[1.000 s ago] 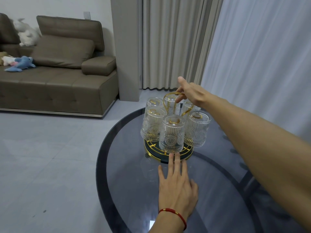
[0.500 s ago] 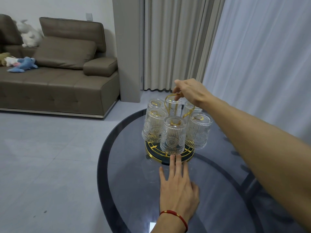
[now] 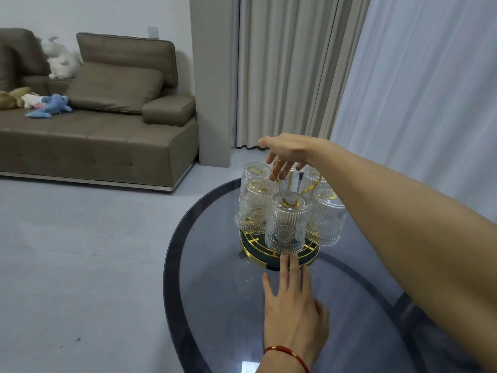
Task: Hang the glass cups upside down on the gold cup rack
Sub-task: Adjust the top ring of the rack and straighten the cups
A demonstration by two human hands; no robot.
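Note:
The gold cup rack (image 3: 250, 244) stands on a dark round base on the glass table. Several ribbed glass cups (image 3: 286, 224) hang upside down on its prongs, ringed around the central gold loop handle (image 3: 309, 188). My right hand (image 3: 289, 152) reaches over the far cups, fingers curled down around the top of that handle. My left hand (image 3: 293, 310), with a red cord at the wrist, lies flat on the table just in front of the rack, fingertips touching the base's front edge.
The oval smoked-glass table (image 3: 215, 305) has its curved left edge over grey floor tiles. A brown sofa (image 3: 107, 135) with plush toys stands at the far left. Curtains (image 3: 403, 90) hang behind and to the right of the table.
My right hand has dropped from pinching the top of the handle to wrapping its fingers down around it. The left hand stays flat before the rack.

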